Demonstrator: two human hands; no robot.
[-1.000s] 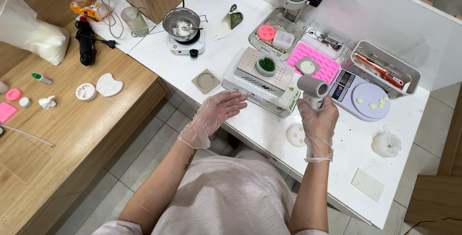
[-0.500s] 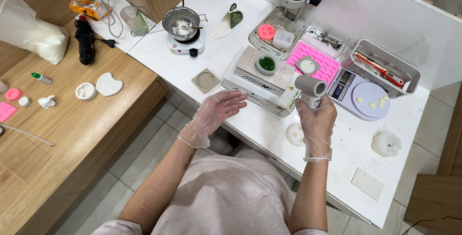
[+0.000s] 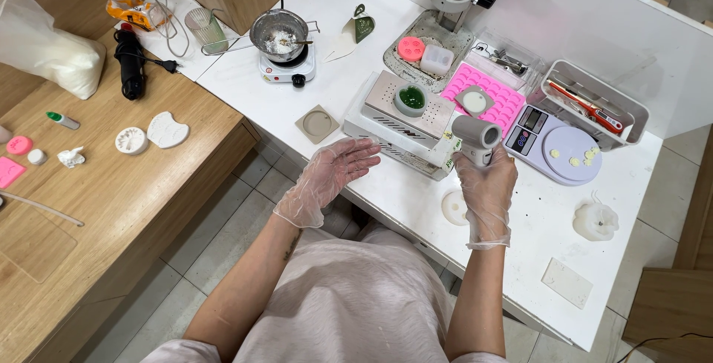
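Heat gun (image 3: 477,137) in right hand (image 3: 486,188) above white worktable (image 3: 386,192).

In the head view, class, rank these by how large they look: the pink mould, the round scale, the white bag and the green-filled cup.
1. White bag
2. Round scale and pink mould: too alike to rank
3. Green-filled cup

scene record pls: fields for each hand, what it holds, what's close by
right hand: gloved, gripping grey heat gun upright, nozzle pointing left
left hand: gloved, open, empty, held over edge of white table
near gun: white box with small green-filled cup on top; pink silicone mould tray; digital scale
behind: small metal pot on white hotplate
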